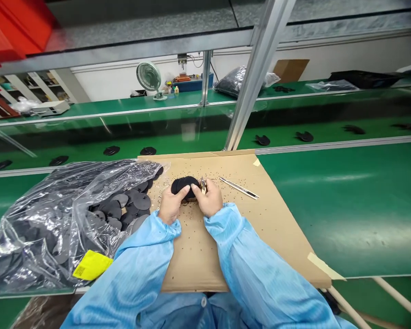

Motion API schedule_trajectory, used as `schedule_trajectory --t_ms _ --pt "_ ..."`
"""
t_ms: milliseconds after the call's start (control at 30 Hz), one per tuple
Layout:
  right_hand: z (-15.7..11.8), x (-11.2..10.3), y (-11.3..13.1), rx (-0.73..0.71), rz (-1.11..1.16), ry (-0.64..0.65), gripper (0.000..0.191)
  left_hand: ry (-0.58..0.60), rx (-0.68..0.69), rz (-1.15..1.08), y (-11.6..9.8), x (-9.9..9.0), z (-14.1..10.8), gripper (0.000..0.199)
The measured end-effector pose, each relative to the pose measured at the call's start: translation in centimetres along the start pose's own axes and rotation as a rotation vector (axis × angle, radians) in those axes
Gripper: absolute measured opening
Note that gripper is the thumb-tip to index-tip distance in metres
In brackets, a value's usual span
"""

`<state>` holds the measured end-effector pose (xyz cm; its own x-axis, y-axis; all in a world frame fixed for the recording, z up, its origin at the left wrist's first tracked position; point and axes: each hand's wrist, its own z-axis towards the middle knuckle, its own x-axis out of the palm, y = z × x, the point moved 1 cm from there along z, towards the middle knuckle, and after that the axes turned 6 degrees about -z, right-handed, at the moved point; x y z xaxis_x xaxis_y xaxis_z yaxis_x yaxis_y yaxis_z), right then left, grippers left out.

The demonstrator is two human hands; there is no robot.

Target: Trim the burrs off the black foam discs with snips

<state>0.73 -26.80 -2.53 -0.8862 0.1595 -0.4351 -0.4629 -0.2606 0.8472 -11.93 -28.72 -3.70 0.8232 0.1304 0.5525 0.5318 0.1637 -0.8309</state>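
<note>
In the head view, the landmark is the tan cardboard sheet (pixel 260 246) lying on the green desk (pixel 349 192). Over its far part, the left hand (pixel 170 204) and the right hand (pixel 209 198) hold black round pieces (pixel 186 186) between them. The fingers of both hands are closed on these pieces, the left on one side and the right on the other, with the thumbs on the near edge. A small metal tool (pixel 203 185) sits at the fingers of the right hand; its shape is too small to make out. On the cardboard sheet, a slim cutter (pixel 239 188) lies to the right of the right hand, and tiny dark specks are scattered around the hands. Left of the cardboard sheet, partly over its edge, a clear plastic bag (pixel 37 219) holds many dark discs (pixel 139 201), with a yellow label (pixel 92 265) on its near side. Beyond the cardboard sheet, dark curved pieces (pixel 304 136) lie spaced along a green strip (pixel 188 140). Farther back stand a pale green fan (pixel 149 76) and, to its right, a filled plastic bag (pixel 231 82).
</note>
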Motion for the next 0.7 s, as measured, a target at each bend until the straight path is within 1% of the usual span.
schedule_trajectory --t_ms 100,233,300,367,533,700 --pt "0.14 -0.14 0.1 0.032 0.076 0.067 0.03 -0.017 -0.002 0.014 -0.13 -0.11 -0.01 0.036" --pt "0.5 -0.11 -0.12 0.104 0.332 0.172 0.038 -0.006 -0.026 -0.011 -0.41 -0.07 -0.06 0.036" --pt "0.63 -0.05 -0.19 0.115 0.436 0.171 0.04 0.026 -0.039 -0.001 -0.47 -0.07 -0.07 0.036" --pt "0.69 -0.01 -0.16 0.117 0.492 0.165 0.041 0.051 -0.045 0.013 -0.45 -0.11 -0.06 0.035" --pt "0.68 -0.04 0.12 0.185 0.541 0.177 0.043 0.044 -0.035 0.011 -0.29 -0.26 0.09 0.033" --pt "0.69 -0.01 0.35 0.212 0.54 0.127 0.04 0.064 -0.041 0.002 -0.42 0.03 -0.06 0.033"
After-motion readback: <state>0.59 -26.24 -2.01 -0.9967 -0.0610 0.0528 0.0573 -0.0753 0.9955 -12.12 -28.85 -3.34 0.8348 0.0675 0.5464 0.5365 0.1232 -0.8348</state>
